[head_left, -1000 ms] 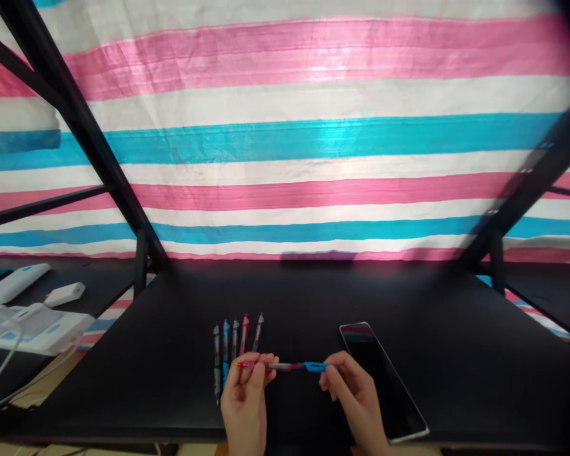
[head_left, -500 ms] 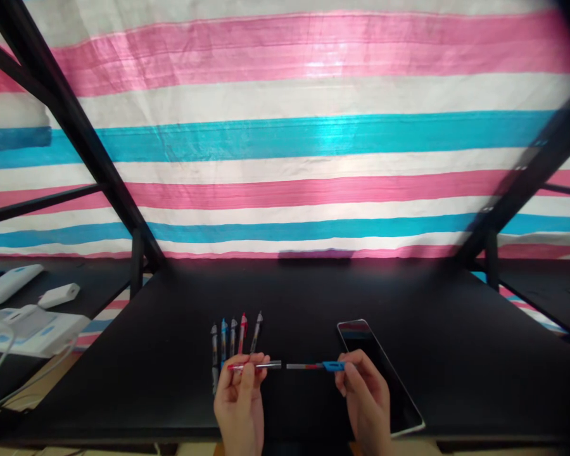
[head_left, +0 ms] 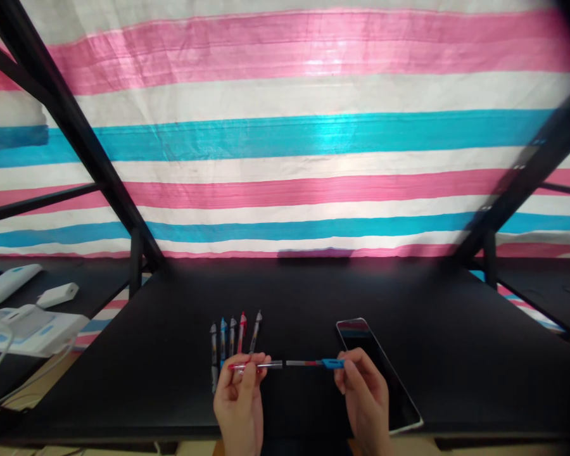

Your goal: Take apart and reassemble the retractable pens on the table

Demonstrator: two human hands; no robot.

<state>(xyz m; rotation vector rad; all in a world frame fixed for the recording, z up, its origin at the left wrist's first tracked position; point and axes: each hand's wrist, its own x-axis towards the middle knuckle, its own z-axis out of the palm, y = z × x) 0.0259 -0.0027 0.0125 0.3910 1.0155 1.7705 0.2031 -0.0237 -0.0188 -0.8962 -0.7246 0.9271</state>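
Near the table's front edge, my left hand (head_left: pixel 241 399) pinches a clear pen barrel with a red tip (head_left: pixel 273 365), its tube end pointing right. My right hand (head_left: pixel 365 396) grips a blue pen part (head_left: pixel 332 363), from which a thin refill with a red section (head_left: pixel 304 363) extends left. The refill's end and the barrel's end face each other with a small gap between them. Just beyond my left hand, several pens lie side by side, among them a blue one (head_left: pixel 223 335), a red one (head_left: pixel 242 330) and a grey one (head_left: pixel 256 330).
A phone (head_left: pixel 384 370) lies slanted on the black table (head_left: pixel 308 291), partly behind my right hand. White devices (head_left: pixel 42 332) with cables and a white adapter (head_left: pixel 58 295) are at the left. Black frame bars (head_left: pixel 99 171) rise on both sides before a striped sheet (head_left: pixel 313 133).
Almost nothing differs. The gap between the refill and the clear barrel looks slightly narrower, and the whole view has shifted a little.
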